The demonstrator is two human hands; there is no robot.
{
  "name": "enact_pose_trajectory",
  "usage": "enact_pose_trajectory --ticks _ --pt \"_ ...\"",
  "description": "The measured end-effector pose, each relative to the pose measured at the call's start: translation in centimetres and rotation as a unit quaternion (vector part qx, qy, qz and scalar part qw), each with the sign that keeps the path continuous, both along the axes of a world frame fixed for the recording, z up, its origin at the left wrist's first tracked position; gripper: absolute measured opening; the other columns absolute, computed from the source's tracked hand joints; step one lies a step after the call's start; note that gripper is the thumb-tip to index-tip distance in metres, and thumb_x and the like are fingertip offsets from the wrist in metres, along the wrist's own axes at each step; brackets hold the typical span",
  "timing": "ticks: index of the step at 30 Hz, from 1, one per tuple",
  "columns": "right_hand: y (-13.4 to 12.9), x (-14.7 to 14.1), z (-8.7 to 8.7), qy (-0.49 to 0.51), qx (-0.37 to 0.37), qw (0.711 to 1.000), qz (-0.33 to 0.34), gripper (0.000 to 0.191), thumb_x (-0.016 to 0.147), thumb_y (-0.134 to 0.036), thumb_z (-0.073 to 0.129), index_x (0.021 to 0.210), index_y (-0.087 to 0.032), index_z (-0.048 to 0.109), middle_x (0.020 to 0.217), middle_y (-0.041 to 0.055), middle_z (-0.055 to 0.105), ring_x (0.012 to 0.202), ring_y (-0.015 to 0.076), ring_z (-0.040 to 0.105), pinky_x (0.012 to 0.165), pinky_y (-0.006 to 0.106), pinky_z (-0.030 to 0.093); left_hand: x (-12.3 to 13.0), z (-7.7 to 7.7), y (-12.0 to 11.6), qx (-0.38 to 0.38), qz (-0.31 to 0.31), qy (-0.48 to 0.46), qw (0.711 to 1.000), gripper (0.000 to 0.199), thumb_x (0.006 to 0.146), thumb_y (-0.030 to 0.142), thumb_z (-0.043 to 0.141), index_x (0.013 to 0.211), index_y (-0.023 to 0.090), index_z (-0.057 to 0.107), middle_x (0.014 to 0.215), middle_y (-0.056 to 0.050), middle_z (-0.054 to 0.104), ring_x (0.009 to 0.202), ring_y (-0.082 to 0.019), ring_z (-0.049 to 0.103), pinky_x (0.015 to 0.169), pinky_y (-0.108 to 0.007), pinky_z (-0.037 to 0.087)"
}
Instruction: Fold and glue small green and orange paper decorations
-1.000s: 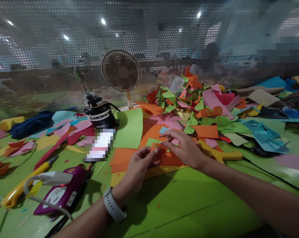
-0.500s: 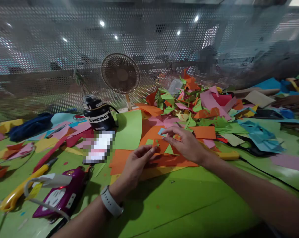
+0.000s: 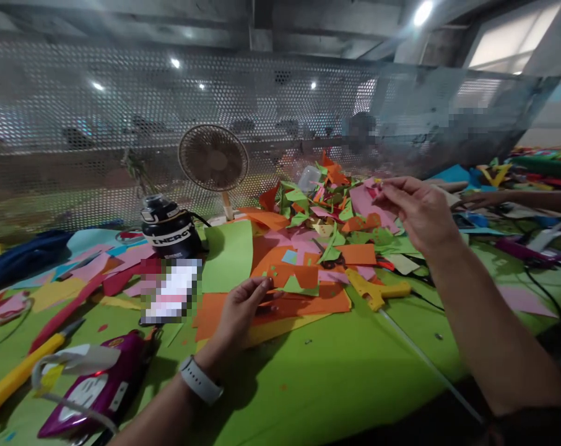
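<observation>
My left hand (image 3: 243, 310), with a pale watch band on its wrist, hovers low over the stacked orange sheets (image 3: 327, 302). Its thumb and fingers pinch a small orange paper piece (image 3: 277, 270) that has green bits on it. My right hand (image 3: 422, 214) is raised to the right, beyond the yellow glue gun (image 3: 378, 290), its fingertips pinched together. Whatever may be between those fingertips is too small to make out. A little light-blue paper piece (image 3: 290, 256) and a green paper piece (image 3: 301, 286) lie near my left hand.
A heap of paper scraps (image 3: 336, 210) rises behind. On the left are a black bottle (image 3: 173, 229), a pixelated phone-like object (image 3: 173, 291), a purple power strip (image 3: 95, 384) and a yellow-handled tool (image 3: 25, 371). A fan (image 3: 213, 158) stands behind; another person's arm (image 3: 517, 199) reaches in from the right.
My right hand has moved up and right, away from the orange sheets, uncovering the glue gun. My left hand stays with the orange piece. The view has tilted up and turned right.
</observation>
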State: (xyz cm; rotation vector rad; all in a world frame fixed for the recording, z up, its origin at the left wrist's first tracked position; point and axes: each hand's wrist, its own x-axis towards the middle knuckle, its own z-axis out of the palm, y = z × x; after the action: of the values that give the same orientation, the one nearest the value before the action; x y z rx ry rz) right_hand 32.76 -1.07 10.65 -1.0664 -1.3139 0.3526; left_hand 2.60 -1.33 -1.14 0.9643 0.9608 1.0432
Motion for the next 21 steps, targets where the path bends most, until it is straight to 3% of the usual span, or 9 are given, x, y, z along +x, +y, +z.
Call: enact_pose_trajectory --ticks 2,3,7,10,13,16,19,21 --pt "-1.5 1.9 -0.5 -0.093 -0.077 0.993 0.016 0.020 0.076 -0.036 0.065 0.089 -0.022 0.068 0.085 0.0035 0.071 0.080 0.0192 0.066 0.077 0.035 0.053 -0.1 0.0 0.0 0.004 0.005 -0.002 1.000 0.030 0.062 0.039 0.083 0.077 0.018 0.067 0.076 -0.003 0.071 0.077 -0.021 0.072 0.061 -0.024 0.055" --pt "-2.4 2.5 -1.1 -0.173 -0.129 0.976 0.038 0.021 0.075 -0.034 0.064 0.091 -0.022 0.069 0.087 0.0045 0.071 0.082 0.0209 0.066 0.078 0.037 0.053 -0.1 0.0 0.0 0.005 0.007 -0.005 1.000 0.029 0.062 0.037 0.083 0.077 0.018 0.067 0.077 -0.003 0.071 0.077 -0.020 0.072 0.062 -0.025 0.055" --pt "-5.9 3.3 -4.9 -0.489 -0.264 0.827 0.086 0.043 0.068 -0.017 0.060 0.110 -0.020 0.068 0.113 0.0109 0.067 0.104 0.0287 0.062 0.089 0.043 0.048 -0.1 0.1 0.0 0.009 0.002 -0.011 1.000 0.031 0.063 0.036 0.083 0.079 0.016 0.067 0.078 -0.002 0.071 0.077 -0.019 0.072 0.064 -0.025 0.056" --pt "-7.3 2.3 -7.7 -0.583 -0.294 0.756 0.050 0.059 0.065 -0.007 0.058 0.123 -0.016 0.061 0.122 0.0166 0.062 0.111 0.0320 0.058 0.091 0.043 0.046 -0.2 -0.1 0.1 0.014 -0.002 -0.003 1.000 0.035 0.062 0.038 0.083 0.082 0.014 0.067 0.080 -0.003 0.072 0.077 -0.019 0.072 0.064 -0.023 0.056" --pt "-7.7 1.2 -9.1 -0.606 -0.280 0.744 0.001 0.062 0.070 -0.001 0.051 0.130 -0.016 0.055 0.119 0.0181 0.060 0.109 0.0306 0.057 0.089 0.044 0.045 -0.4 -0.3 0.3 0.024 -0.004 -0.001 1.000 0.036 0.061 0.039 0.084 0.082 0.014 0.067 0.081 -0.004 0.073 0.078 -0.019 0.072 0.065 -0.023 0.057" --pt "-8.0 0.9 -9.4 -0.610 -0.275 0.743 -0.015 0.059 0.070 0.001 0.048 0.126 -0.012 0.057 0.117 0.0196 0.057 0.107 0.0303 0.055 0.090 0.044 0.045 -0.6 -0.4 0.6 0.027 -0.003 -0.008 1.000 0.035 0.060 0.038 0.085 0.080 0.014 0.067 0.078 -0.004 0.073 0.077 -0.018 0.072 0.066 -0.023 0.057" --pt "-8.7 1.5 -9.5 -0.591 -0.249 0.767 -0.028 0.051 0.068 0.001 0.049 0.116 -0.011 0.060 0.116 0.0183 0.055 0.111 0.0297 0.053 0.095 0.043 0.043 -0.5 -0.3 0.5 0.026 -0.004 -0.011 1.000 0.035 0.060 0.037 0.085 0.080 0.014 0.066 0.077 -0.004 0.073 0.077 -0.019 0.072 0.067 -0.024 0.057" --pt "-9.2 2.1 -9.7 -0.561 -0.213 0.799 -0.040 0.046 0.068 -0.003 0.050 0.112 -0.013 0.060 0.117 0.0170 0.055 0.113 0.0295 0.052 0.097 0.043 0.042 -0.4 -0.2 0.3 0.030 -0.003 -0.012 0.999 0.036 0.061 0.037 0.084 0.081 0.014 0.066 0.079 -0.005 0.073 0.078 -0.020 0.072 0.067 -0.025 0.056"
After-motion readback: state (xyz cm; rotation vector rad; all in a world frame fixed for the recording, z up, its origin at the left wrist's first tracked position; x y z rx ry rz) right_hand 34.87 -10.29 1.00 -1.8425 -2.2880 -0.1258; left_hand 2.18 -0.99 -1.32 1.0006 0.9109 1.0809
